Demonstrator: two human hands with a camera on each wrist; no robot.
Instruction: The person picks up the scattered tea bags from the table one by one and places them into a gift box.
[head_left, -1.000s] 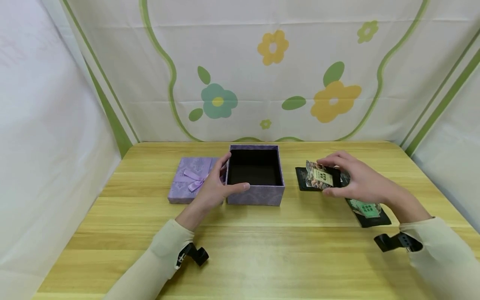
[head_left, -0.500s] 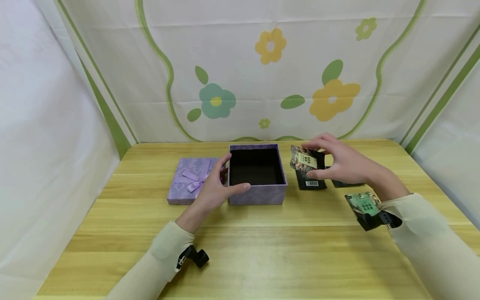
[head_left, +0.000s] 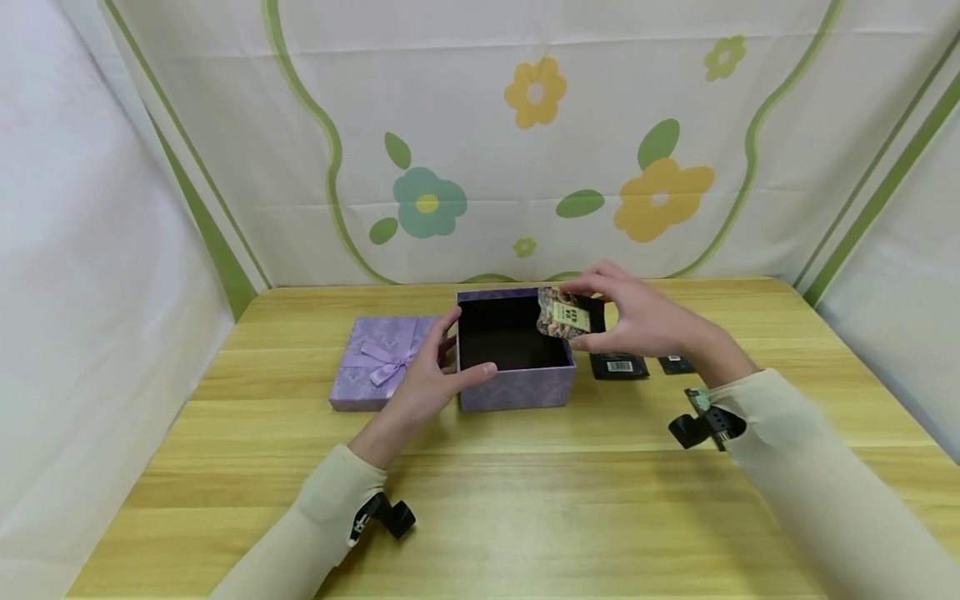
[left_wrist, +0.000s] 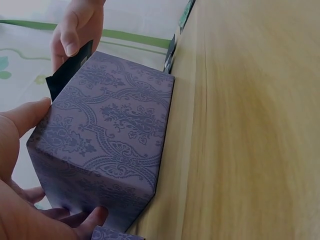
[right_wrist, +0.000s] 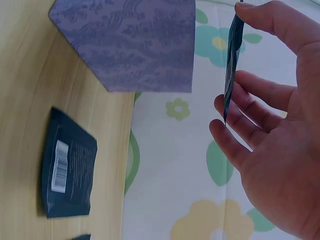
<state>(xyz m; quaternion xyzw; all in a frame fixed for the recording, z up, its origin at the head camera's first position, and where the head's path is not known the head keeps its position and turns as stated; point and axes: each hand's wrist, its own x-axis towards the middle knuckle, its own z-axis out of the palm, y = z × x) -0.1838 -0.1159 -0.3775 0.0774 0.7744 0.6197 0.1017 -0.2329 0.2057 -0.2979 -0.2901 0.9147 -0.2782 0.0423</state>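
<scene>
My right hand (head_left: pixel 637 317) pinches a small flat packet (head_left: pixel 564 314) with a colourful printed end and a pale label. The packet is over the right side of an open purple gift box (head_left: pixel 517 390) with a dark inside. In the right wrist view the packet (right_wrist: pixel 233 62) shows edge-on between thumb and fingers. My left hand (head_left: pixel 427 371) holds the box at its near left corner, thumb at the front rim and fingers along the left wall. The left wrist view shows that patterned box (left_wrist: pixel 110 110) close up, with the packet (left_wrist: pixel 70 72) above its opening.
Left of the box lies its purple lid (head_left: pixel 375 358) with a ribbon bow. Two black packets, one here (head_left: pixel 619 367) and a smaller-looking one (head_left: pixel 675 364), lie right of the box. A green-labelled packet (head_left: pixel 697 400) is partly hidden by the right wrist. A patterned cloth (head_left: pixel 480 167) hangs behind.
My right hand has lifted the packet off the others and carried it left to above the box. The left hand stays at the box, which has shifted slightly.
</scene>
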